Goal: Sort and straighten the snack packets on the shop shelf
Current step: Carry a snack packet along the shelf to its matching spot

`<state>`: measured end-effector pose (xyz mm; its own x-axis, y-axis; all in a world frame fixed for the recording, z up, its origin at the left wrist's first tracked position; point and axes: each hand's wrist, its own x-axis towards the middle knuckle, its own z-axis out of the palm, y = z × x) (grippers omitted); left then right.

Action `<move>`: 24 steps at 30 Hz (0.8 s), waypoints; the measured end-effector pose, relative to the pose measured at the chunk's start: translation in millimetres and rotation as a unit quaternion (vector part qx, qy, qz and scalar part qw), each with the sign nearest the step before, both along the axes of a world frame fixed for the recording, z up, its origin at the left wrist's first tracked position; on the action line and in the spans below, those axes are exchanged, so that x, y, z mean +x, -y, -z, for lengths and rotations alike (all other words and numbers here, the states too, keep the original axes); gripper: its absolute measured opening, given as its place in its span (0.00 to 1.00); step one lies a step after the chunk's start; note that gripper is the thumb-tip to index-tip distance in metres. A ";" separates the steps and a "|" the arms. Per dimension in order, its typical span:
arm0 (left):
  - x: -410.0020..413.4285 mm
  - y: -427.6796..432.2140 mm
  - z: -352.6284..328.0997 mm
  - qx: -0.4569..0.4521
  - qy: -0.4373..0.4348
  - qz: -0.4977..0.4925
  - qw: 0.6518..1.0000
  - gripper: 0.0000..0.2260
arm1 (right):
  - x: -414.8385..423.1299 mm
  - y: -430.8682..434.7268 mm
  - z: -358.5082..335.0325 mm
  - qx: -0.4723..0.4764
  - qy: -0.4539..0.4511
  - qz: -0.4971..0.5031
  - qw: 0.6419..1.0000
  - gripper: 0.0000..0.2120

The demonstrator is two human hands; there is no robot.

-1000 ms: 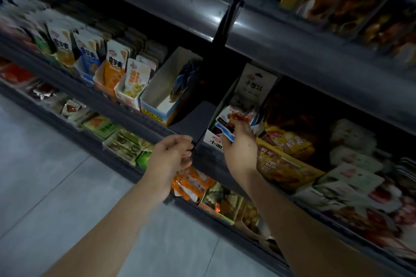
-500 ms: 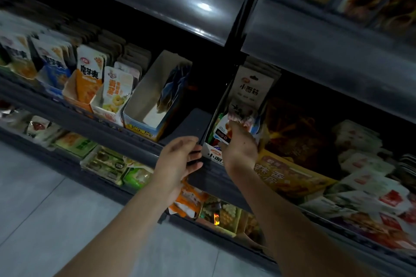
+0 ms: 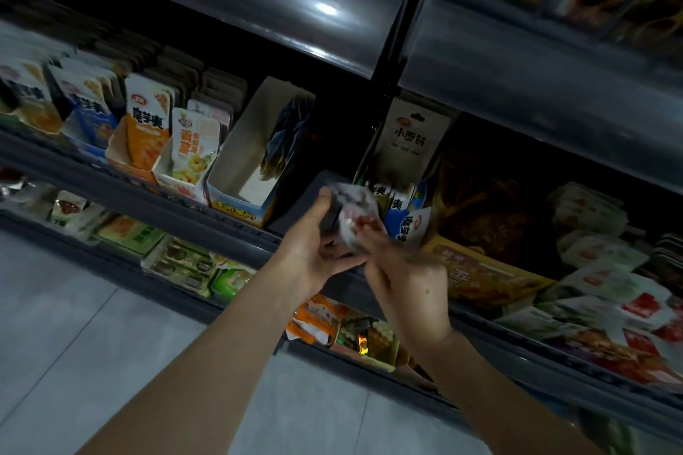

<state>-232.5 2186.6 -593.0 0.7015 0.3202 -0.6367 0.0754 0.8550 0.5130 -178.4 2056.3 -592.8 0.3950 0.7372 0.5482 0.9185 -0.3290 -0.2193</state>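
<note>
You hold the white snack packet (image 3: pixel 355 215) just right of the open blue display box (image 3: pixel 242 200), right hand (image 3: pixel 404 283) pinching its lower edge, left hand (image 3: pixel 314 246) curled beside it, its grip too blurred to tell, likely to square it for reshelving.

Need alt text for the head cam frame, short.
A person's right hand holds a blurred white packet in front of a dark shop shelf, with the left hand cupped beside it. Boxes of upright snack packets stand to the left, flat packets lie to the right.
</note>
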 end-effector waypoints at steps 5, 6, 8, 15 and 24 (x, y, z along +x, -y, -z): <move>-10.7 5.9 -5.5 0.079 -0.041 -0.017 0.996 0.12 | -11.3 13.7 -2.8 -0.101 -0.049 -0.126 0.986 0.15; -14.9 6.6 -5.9 0.090 -0.044 -0.024 0.995 0.13 | -12.0 16.5 -3.9 -0.116 -0.099 -0.132 0.979 0.16; -25.1 6.9 -8.6 0.086 -0.031 -0.035 0.995 0.13 | -13.7 22.2 -9.4 -0.093 -0.217 -0.124 0.964 0.15; -62.3 1.5 -16.0 0.110 -0.003 -0.030 0.994 0.11 | -10.8 9.4 -39.1 0.053 -0.623 0.057 0.778 0.20; -98.0 7.1 -33.4 0.145 0.016 -0.024 0.989 0.15 | -29.0 -6.8 -57.5 0.041 -0.699 -0.026 0.714 0.08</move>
